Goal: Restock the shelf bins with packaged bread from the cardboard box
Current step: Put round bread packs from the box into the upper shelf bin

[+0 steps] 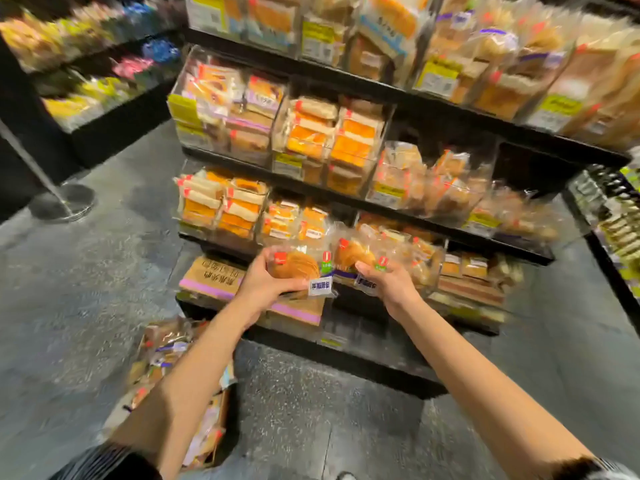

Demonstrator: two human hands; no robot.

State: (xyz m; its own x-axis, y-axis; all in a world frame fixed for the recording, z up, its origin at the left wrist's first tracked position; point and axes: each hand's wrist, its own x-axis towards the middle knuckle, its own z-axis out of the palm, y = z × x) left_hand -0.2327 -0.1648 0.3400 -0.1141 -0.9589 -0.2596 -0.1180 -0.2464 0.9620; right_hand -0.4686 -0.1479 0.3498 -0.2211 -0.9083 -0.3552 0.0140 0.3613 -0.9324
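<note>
— What do our grips hold?
— Our left hand point(265, 284) grasps a bread packet point(300, 271); our right hand point(388, 282) clutches a second packet point(353, 259), partly covering it, both before the lower shelf bins point(426, 261).
— The cardboard box point(166, 375)?
— On the floor at seven o'clock, packets inside, half hidden by our forearm. Labels are blurred.

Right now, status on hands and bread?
Left hand grips bread pack; right hand grips second pack. Both at lower shelf bin. Cardboard box on floor, still stocked.
</note>
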